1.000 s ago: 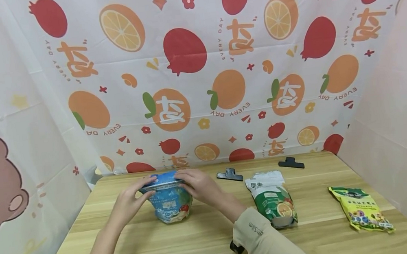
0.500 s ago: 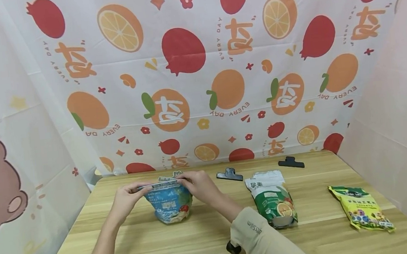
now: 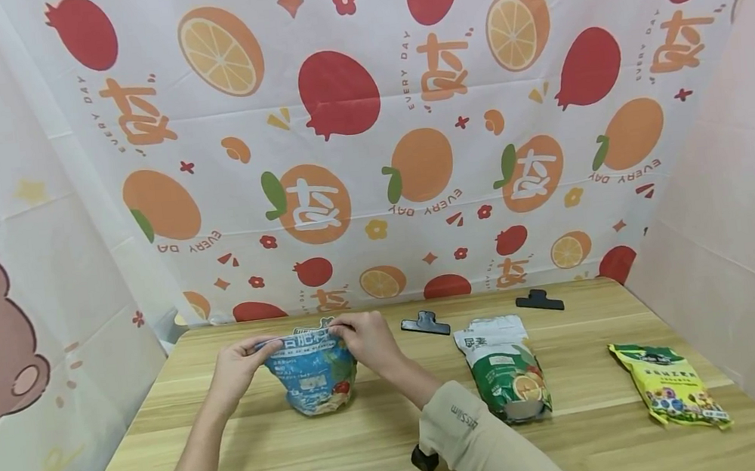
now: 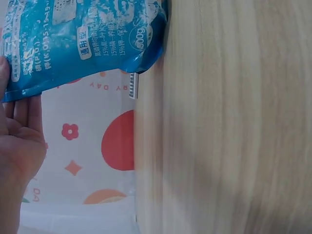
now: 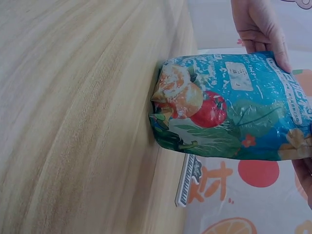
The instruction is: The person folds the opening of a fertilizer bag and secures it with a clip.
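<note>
A blue plastic fertilizer bag, printed with vegetables and white characters, stands upright on the wooden table at left of centre. My left hand pinches its top left corner, thumb in front and fingers behind, as the left wrist view also shows on the bag. At the top right corner, my right hand pinches the edge. The top edge is stretched between both hands. In the right wrist view the bag shows tomatoes and leafy greens on its front, while most of my right hand is cut off by the frame.
Behind the bag lies a clip, mostly hidden in the head view. Two black clips lie along the back. To the right are a green-and-white bag and a yellow bag. A printed curtain hangs behind the table.
The bag's top, bent over a second ago, now stands up with its large characters showing. My hands went from spread over the top to pinching its corners; the left shifted slightly left.
</note>
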Available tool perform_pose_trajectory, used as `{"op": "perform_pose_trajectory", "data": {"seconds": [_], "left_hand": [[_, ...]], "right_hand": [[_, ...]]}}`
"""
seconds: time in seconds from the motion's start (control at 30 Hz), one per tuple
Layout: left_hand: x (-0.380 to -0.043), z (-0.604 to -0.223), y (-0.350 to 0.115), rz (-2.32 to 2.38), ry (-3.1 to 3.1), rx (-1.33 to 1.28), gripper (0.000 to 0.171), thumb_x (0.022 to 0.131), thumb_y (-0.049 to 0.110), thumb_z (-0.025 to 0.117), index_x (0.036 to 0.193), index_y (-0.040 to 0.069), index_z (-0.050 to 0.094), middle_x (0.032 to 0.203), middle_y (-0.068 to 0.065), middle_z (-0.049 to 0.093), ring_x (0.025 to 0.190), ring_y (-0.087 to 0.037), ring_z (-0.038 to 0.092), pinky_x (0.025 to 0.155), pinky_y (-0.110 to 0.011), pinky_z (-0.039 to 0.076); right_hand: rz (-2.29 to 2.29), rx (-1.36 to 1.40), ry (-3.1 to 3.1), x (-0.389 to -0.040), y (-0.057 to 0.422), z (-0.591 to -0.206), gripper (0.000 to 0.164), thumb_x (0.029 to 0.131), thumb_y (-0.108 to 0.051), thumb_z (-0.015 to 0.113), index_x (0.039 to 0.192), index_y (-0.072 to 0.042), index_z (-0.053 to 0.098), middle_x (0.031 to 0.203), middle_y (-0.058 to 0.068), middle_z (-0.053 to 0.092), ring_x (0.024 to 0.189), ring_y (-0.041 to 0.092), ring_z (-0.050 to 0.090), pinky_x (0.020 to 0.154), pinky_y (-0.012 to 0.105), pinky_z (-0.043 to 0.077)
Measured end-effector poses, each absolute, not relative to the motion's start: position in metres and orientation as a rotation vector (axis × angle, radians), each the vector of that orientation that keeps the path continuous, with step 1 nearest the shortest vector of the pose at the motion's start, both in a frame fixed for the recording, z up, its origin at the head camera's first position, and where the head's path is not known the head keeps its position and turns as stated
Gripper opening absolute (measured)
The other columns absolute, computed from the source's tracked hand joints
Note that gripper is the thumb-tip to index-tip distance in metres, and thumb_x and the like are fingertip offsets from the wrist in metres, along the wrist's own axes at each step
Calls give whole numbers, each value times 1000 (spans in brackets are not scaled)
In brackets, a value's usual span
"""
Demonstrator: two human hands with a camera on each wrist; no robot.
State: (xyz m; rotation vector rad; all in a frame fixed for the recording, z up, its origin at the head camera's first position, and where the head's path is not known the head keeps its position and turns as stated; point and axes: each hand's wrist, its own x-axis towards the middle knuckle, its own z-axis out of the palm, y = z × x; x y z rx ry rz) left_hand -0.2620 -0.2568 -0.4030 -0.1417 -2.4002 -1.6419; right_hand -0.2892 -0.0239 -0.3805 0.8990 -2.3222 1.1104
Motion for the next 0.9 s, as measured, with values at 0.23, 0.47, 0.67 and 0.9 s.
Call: {"op": "perform_pose_trajectory", "data": {"seconds": [0.23,0.47,0.67,0.9], "left_hand": [[-261,-387,-261,-1474,-2587,-255,36,86,30,66,105,0,65,79,-3,61,69,-14,49,66,-32,44],[-264,-364,-255,-1158,-2748,-484,31,80,26,73,99,3,68,93,-8,66,82,-21,60,69,-35,49],[-261,-345,-237,-685,-2897,-614,28,75,24,76,96,6,70,84,-1,66,70,-12,58,61,-34,49],[-264,-340,-224,-593,-2939,-733,22,75,16,76,95,7,71,81,2,66,66,-7,58,63,-34,50]], "right_hand": [[1113,921,-2430,-290,-21,-375,15,89,-20,62,94,-9,72,89,-2,68,69,-1,55,60,13,45],[663,1041,-2610,-289,-27,-358,21,87,-28,66,101,-14,70,89,-6,67,72,0,58,62,13,45],[64,1096,-2634,-284,-44,-345,28,85,-39,65,105,-21,68,85,-11,66,64,0,54,58,17,44],[-76,1064,-2678,-279,-55,-342,32,82,-43,66,106,-22,68,78,-10,64,54,2,47,47,19,38]]}}
